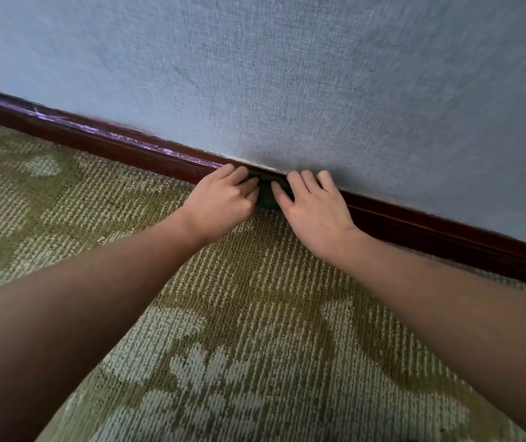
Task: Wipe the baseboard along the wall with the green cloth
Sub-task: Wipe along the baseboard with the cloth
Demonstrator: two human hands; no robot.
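A dark reddish-brown baseboard [102,140] runs along the foot of a blue-grey textured wall [287,74], sloping down to the right. The dark green cloth [267,192] is bunched against the baseboard between my two hands, mostly hidden by them. My left hand [223,200] grips the cloth's left side with curled fingers. My right hand [314,207] lies flatter on the cloth's right side, with its fingers stretched up onto the baseboard's top edge.
Green and beige patterned carpet [239,330] covers the floor up to the baseboard. Pale dusty streaks [63,121] show on the baseboard's top edge to the left of my hands.
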